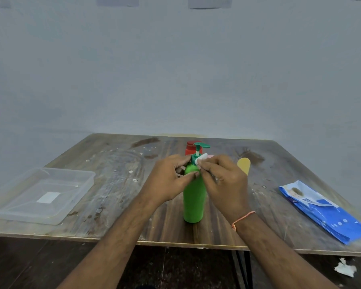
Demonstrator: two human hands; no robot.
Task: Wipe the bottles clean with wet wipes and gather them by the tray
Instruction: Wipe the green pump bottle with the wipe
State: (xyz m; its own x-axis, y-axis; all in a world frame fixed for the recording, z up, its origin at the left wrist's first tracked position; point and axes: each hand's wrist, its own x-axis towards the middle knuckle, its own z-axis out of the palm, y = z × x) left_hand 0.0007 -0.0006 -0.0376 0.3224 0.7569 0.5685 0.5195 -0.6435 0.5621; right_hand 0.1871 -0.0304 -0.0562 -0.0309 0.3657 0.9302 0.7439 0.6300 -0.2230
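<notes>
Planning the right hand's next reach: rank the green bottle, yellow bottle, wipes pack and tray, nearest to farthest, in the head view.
1. Green bottle: touching the right hand.
2. Yellow bottle: just behind it.
3. Wipes pack: far right.
4. Tray: far left.

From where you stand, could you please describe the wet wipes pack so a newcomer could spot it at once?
Start at the wooden table and go to its right edge. The wet wipes pack lies flat there, away from the bottles; it is the only blue and white soft packet.
</notes>
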